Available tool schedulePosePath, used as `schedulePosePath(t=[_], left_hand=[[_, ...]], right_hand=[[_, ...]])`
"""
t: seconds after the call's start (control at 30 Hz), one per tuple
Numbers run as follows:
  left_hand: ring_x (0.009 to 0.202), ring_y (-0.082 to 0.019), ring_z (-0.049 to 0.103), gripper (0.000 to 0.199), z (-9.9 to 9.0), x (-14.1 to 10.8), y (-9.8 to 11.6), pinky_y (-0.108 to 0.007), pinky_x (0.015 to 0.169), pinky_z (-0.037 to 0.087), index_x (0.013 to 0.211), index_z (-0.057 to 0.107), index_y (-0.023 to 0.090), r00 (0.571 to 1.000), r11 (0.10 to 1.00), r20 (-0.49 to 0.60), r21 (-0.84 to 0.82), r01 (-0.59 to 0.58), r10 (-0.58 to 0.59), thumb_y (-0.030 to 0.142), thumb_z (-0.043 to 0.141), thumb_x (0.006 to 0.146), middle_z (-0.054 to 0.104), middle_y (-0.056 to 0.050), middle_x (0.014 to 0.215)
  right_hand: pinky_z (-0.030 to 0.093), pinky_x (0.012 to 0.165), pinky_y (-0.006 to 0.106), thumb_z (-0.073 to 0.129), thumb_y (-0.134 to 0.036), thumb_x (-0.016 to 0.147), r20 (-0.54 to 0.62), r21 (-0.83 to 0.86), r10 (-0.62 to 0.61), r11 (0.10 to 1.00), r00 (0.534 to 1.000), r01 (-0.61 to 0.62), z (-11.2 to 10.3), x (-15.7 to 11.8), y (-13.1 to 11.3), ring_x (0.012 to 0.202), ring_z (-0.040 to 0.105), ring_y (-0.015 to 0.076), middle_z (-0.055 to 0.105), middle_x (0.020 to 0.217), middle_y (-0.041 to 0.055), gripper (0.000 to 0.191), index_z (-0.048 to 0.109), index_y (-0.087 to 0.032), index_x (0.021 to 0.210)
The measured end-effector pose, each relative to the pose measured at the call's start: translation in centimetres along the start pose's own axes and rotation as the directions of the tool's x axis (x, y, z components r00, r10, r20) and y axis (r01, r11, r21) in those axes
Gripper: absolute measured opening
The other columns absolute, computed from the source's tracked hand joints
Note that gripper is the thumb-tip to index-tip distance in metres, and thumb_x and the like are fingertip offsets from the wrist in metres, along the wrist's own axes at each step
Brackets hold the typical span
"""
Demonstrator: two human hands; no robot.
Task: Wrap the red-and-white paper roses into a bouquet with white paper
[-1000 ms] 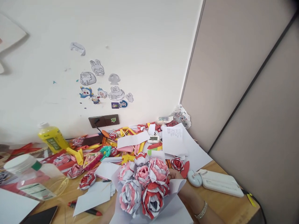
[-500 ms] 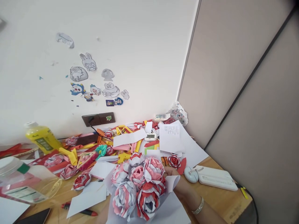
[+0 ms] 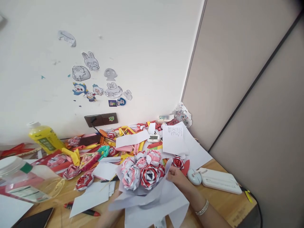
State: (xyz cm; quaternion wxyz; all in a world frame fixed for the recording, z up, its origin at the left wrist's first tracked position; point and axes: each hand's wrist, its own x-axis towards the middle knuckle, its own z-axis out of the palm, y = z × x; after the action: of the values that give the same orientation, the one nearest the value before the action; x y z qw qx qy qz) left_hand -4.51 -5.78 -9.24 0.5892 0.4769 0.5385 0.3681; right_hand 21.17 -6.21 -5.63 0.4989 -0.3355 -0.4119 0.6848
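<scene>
A bouquet of folded-paper roses [image 3: 149, 175], pink, red and white, stands upright in front of me. Pale wrapping paper [image 3: 154, 207] spreads below and around the blooms. At the right edge of the wrap, my right hand [image 3: 175, 176] has its fingers closed on the paper. My left hand [image 3: 117, 198] reaches up the left side and holds the bouquet from behind; the wrap hides its fingers. One loose red-and-white paper rose [image 3: 177, 162] lies just beyond my right hand. Another paper rose [image 3: 85, 181] sits left of the bouquet.
Coloured paper strips [image 3: 133, 129] litter the back of the table. To the left stand a yellow bottle [image 3: 46, 139] and a clear jar [image 3: 28, 180]. White sheets [image 3: 91, 194], a red-and-black pen [image 3: 83, 210] and a phone [image 3: 35, 218] lie nearer. A mouse [image 3: 194, 177] and white power bank [image 3: 220, 181] are right.
The bouquet has tipped more upright and sits farther away, so more of the wrapping paper below shows. My right hand now shows more fully, on the wrap's right edge.
</scene>
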Motion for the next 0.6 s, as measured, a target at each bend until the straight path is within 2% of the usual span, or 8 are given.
schedulePosePath(t=[0.07,0.17,0.2,0.27,0.37,0.47,0.53,0.6], left_hand=[[0.097,-0.033,0.059,0.049,0.2,-0.5,0.5,-0.040,0.089,0.043,0.074,0.067,0.023,0.999,0.996,-0.017,0.078,-0.047,0.049,0.064,0.066,0.048,0.072,-0.007,0.084],[0.085,-0.032,0.062,0.042,0.0,-0.9,1.3,-0.040,0.080,0.047,0.065,0.062,0.021,0.997,0.962,-0.070,0.270,0.029,-0.010,0.062,0.061,0.057,0.070,-0.007,0.073],[0.081,-0.031,0.062,0.041,-0.1,-0.9,1.5,-0.038,0.076,0.047,0.063,0.060,0.021,0.997,0.950,-0.067,0.309,0.048,-0.028,0.062,0.058,0.060,0.068,-0.006,0.071],[0.078,-0.027,0.061,0.042,-0.3,-0.8,2.0,-0.034,0.073,0.047,0.060,0.056,0.021,1.000,0.941,-0.006,0.339,0.001,0.001,0.062,0.051,0.067,0.067,-0.004,0.069],[0.061,-0.021,0.058,0.048,-0.3,-0.7,2.3,-0.029,0.057,0.044,0.052,0.044,0.023,0.997,0.929,0.073,0.367,-0.044,0.019,0.069,0.045,0.065,0.059,0.000,0.055],[0.036,-0.015,0.045,0.051,-0.1,-1.3,2.2,-0.026,0.040,0.030,0.052,0.034,0.025,0.989,0.898,0.082,0.433,0.074,-0.122,0.074,0.039,0.063,0.045,0.005,0.037],[0.030,-0.013,0.039,0.049,-0.1,-1.9,1.9,-0.025,0.037,0.025,0.053,0.033,0.025,0.984,0.878,0.063,0.464,0.119,-0.167,0.072,0.036,0.065,0.042,0.007,0.034],[0.030,-0.012,0.039,0.047,0.0,-2.5,1.8,-0.025,0.036,0.025,0.051,0.032,0.025,0.993,0.856,0.003,0.507,0.103,-0.121,0.068,0.038,0.067,0.044,0.006,0.036]], right_hand=[[0.046,0.079,0.038,0.074,-0.038,0.065,0.047,-0.010,0.041,0.999,0.998,-0.041,-0.4,0.0,0.1,0.074,0.065,0.0203,0.069,0.079,0.0057,0.038,0.066,-0.013,0.092],[0.044,0.082,0.041,0.070,-0.039,0.069,0.073,-0.089,0.112,0.990,0.991,-0.105,-0.9,0.0,0.6,0.081,0.065,0.0225,0.069,0.088,0.0092,0.042,0.064,-0.012,0.100],[0.044,0.082,0.042,0.070,-0.041,0.068,0.057,-0.126,0.125,0.985,0.991,-0.117,-1.0,0.1,0.8,0.082,0.064,0.0235,0.069,0.089,0.0097,0.044,0.064,-0.011,0.100],[0.044,0.082,0.043,0.070,-0.045,0.066,0.013,-0.186,0.136,0.974,0.991,-0.131,-1.1,0.1,1.1,0.085,0.064,0.0253,0.069,0.089,0.0102,0.048,0.064,-0.011,0.100],[0.045,0.082,0.043,0.069,-0.047,0.066,-0.004,-0.217,0.130,0.968,0.992,-0.128,-1.1,-0.1,1.2,0.088,0.063,0.0266,0.069,0.093,0.0106,0.051,0.063,-0.012,0.102],[0.045,0.083,0.042,0.068,-0.047,0.069,0.008,-0.269,0.116,0.957,0.993,-0.110,-0.9,-0.5,1.0,0.093,0.061,0.0278,0.067,0.100,0.0110,0.050,0.062,-0.014,0.106],[0.045,0.083,0.041,0.066,-0.048,0.070,-0.035,-0.347,0.106,0.931,0.994,-0.112,-0.7,-0.7,1.0,0.099,0.058,0.0294,0.065,0.105,0.0114,0.050,0.061,-0.014,0.107],[0.045,0.083,0.041,0.064,-0.049,0.071,-0.106,-0.429,0.093,0.894,0.990,-0.129,-0.4,-1.0,1.0,0.103,0.056,0.0308,0.064,0.108,0.0117,0.051,0.060,-0.014,0.108]])
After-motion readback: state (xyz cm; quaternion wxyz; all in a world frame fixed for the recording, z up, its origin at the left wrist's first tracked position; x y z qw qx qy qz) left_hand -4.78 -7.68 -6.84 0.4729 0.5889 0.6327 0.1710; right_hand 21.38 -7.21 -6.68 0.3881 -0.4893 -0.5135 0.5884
